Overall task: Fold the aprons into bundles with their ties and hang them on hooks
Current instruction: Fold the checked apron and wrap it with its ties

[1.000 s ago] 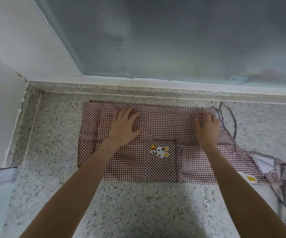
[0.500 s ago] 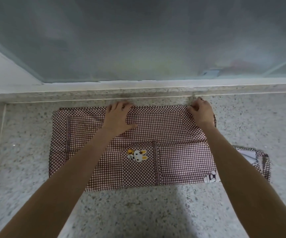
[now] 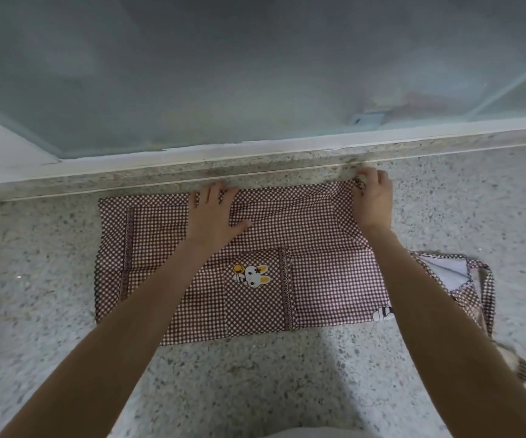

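Flat on the speckled stone counter [image 3: 65, 327], the brown checked apron [image 3: 318, 248] lay as a wide folded rectangle, its long axis running left to right along the counter's raised back ledge [image 3: 128, 180]. Its far long edge sat just beside that ledge, and its near long edge faced the person. A small rabbit patch [image 3: 253, 274] sat near the middle of the cloth, upright as seen by the person, beside a dark lace strip [image 3: 287, 289] that crossed the apron front to back. A second lace strip [image 3: 128, 248] ran the same way near the left end. At the right end, more of the apron spilled out from under the forearm, showing a white lining [image 3: 445, 271] and a strap [image 3: 489, 298] trailing toward the near edge.

Both arms reached forward from the bottom of the view. The left hand [image 3: 214, 221] lay palm down on the cloth near its far edge, fingers straight and pointing at the ledge, thumb spread to the right; its grip was wide and held nothing, only pressing. The right hand [image 3: 372, 202] was at the far right corner, its fingers curled down, its grip narrow and pinching the corner of the apron by the ledge.

Behind the ledge stood a frosted glass panel [image 3: 255, 74] in a pale frame.
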`<state>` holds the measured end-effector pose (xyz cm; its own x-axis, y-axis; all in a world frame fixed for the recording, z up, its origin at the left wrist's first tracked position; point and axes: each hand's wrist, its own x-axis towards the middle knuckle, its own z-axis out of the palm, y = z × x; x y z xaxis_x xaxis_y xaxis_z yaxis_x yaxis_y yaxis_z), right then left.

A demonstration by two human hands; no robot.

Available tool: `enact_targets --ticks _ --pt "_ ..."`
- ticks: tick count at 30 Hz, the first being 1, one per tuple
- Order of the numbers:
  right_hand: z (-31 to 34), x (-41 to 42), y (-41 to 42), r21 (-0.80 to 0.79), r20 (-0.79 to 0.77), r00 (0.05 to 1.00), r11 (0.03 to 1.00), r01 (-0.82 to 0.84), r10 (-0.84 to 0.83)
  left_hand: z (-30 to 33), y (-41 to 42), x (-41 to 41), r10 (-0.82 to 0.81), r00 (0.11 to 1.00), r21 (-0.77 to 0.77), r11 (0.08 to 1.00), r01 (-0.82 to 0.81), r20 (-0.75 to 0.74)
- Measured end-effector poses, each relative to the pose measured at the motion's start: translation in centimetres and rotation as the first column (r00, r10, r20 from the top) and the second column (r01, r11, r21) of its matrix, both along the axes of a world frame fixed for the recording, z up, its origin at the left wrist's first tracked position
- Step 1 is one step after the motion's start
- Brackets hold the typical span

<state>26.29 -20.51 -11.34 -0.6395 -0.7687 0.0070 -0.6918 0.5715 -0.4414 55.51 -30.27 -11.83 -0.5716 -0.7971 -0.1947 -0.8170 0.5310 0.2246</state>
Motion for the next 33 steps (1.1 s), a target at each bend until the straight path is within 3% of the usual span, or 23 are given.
enact_targets --ticks 3,6,9,13,18,25,30,33 --pt "1.3 1.0 5.1 -0.118 -0.136 0.991 0.993 -0.016 0.0 0.8 3.1 -1.6 -0.105 0.987 -0.026 0.994 0.103 -0.121" --pt "2.3 2.5 12.7 -0.136 -0.124 0.991 0.99 0.023 -0.04 1.2 7.8 -3.5 -0.256 0.94 0.026 0.963 0.269 -0.225" --pt "2.2 3.5 21.1 -0.114 -0.103 0.977 0.978 0.177 -0.188 0.9 13.3 -5.6 -0.396 0.885 0.072 0.903 0.424 -0.245" --pt "1.9 1.8 27.5 -0.033 -0.101 0.945 0.951 0.309 -0.311 0.8 18.8 -8.3 -0.473 0.86 0.129 0.857 0.499 -0.19" --pt "1.4 -3.1 28.2 0.041 -0.157 0.966 0.976 0.213 -0.204 0.2 22.5 -10.1 -0.462 0.879 0.156 0.865 0.477 -0.12" --pt "1.0 -8.2 25.2 0.315 -0.048 0.997 0.948 -0.037 0.055 0.5 25.3 -14.2 -0.347 0.929 0.152 0.919 0.365 -0.13" --pt "2.0 -12.2 24.8 0.172 0.188 0.965 0.961 -0.215 0.182 0.9 27.5 -18.2 -0.221 0.963 0.144 0.959 0.244 -0.156" --pt "2.3 -14.6 23.9 0.199 0.288 0.934 0.941 -0.274 0.211 0.8 27.8 -18.2 -0.177 0.97 0.111 0.974 0.197 -0.167"
